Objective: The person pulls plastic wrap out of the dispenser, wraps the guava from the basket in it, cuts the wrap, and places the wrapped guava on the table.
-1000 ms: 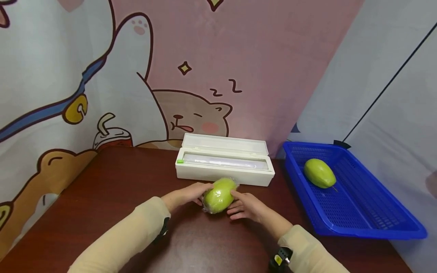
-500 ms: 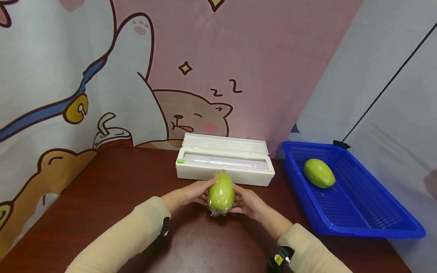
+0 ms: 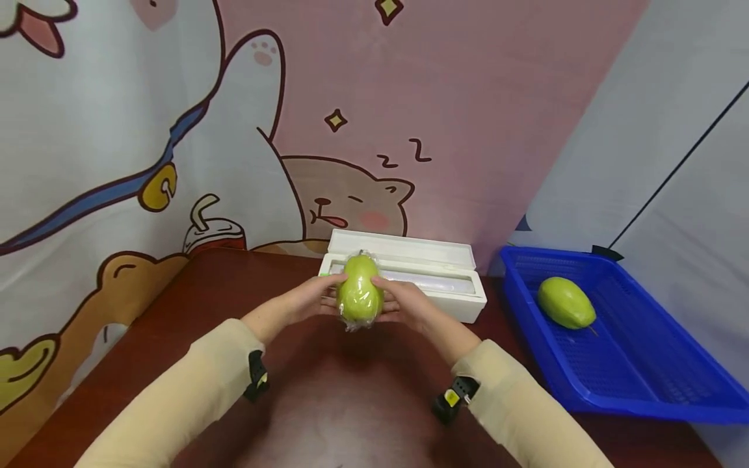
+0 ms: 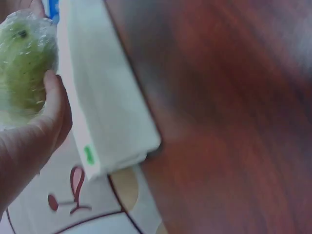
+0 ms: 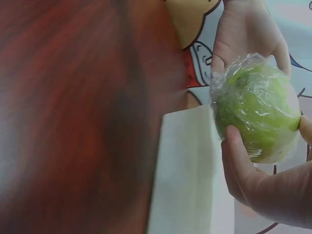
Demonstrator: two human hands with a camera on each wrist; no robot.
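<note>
A smooth, oval green fruit [image 3: 358, 289], wrapped in crinkled cling film, is held up between both hands in the head view. My left hand [image 3: 307, 300] grips its left side, thumb on the near face and fingers behind. On the opposite side my right hand [image 3: 406, 304] grips it the same way. The right wrist view shows the film bunched at one end of the wrapped fruit [image 5: 258, 109]. Behind it stands the open white cling film box [image 3: 459, 305], with a film roll [image 3: 433, 282] inside; fruit and hands hide its left part.
To the right a blue plastic basket [image 3: 620, 367] holds a second green fruit [image 3: 566, 303], without visible film, its thin stem showing. The dark red-brown table [image 3: 345, 403] runs back to a cartoon-printed cloth [image 3: 468, 97].
Both hands have turned the wrapped fruit upright and raised it from near the table to in front of the white box. The head view has shifted slightly left.
</note>
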